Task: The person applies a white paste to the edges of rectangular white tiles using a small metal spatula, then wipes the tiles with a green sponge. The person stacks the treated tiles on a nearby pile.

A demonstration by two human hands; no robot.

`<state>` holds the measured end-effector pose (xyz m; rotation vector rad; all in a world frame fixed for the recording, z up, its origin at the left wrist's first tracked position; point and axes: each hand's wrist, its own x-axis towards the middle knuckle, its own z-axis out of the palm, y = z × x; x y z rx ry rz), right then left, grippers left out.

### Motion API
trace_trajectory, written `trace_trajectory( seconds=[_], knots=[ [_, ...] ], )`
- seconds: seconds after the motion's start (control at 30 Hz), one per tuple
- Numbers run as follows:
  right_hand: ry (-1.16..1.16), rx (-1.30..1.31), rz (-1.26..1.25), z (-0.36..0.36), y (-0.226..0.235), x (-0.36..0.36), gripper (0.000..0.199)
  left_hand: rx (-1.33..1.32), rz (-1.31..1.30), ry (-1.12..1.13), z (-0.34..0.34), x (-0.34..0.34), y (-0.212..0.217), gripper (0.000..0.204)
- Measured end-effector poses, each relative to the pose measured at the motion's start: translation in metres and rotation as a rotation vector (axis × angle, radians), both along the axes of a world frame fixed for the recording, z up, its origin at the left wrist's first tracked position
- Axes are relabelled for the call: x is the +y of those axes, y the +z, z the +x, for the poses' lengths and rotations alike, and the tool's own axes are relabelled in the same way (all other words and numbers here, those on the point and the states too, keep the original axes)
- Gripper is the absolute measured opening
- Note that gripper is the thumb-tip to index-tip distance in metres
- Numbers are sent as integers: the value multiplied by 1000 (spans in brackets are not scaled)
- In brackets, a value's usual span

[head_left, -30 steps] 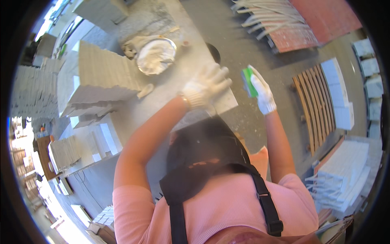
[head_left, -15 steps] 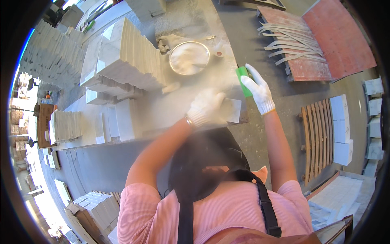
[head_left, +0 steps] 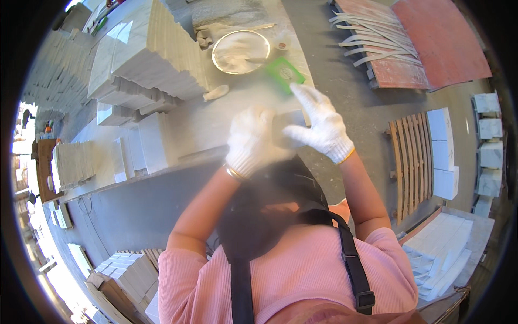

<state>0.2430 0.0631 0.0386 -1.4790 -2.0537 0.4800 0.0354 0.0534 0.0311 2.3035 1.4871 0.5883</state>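
Note:
Both my hands wear white knit gloves and are close together over the near edge of a dusty stone-topped table [head_left: 216,127]. My right hand [head_left: 322,129] is open, thumb and fingers spread, with nothing seen between them. Just beyond its fingertips lies a green rectangular block [head_left: 286,75] with a pale patch on its upper face. A white tile [head_left: 295,118] shows partly between my hands. My left hand [head_left: 250,137] is beside that tile, blurred by motion and dust, so its grip does not show.
A round pan of pale powder [head_left: 240,52] stands farther back, with a pale lump [head_left: 216,93] nearer. Tall tile stacks [head_left: 156,59] fill the table's left. On the floor at right are a red board with white straps [head_left: 386,48] and a wooden pallet [head_left: 413,164].
My right hand has let go of the green block, now lying on the table, and moved left and nearer. My left hand has shifted slightly left. The whole view has shifted a little.

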Motion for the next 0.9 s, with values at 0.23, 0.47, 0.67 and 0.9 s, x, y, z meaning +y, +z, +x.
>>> trace_trajectory(
  seconds=[0.23, 0.47, 0.67, 0.9],
  knots=[
    [-305, 255, -37, 28, -17, -4, 58, -80, 132, -107, 10, -23, 4, 87],
    [-334, 781, -360, 38, 7, -33, 46, -161, 249, -68, 8, -41, 2, 96],
    [-198, 875, -448, 25, 22, -59, 49, -173, 241, -47, 10, -52, 2, 96],
    [-83, 894, -549, 16, 25, -77, 48, -308, 157, -89, 7, -61, -3, 95]
  ],
)
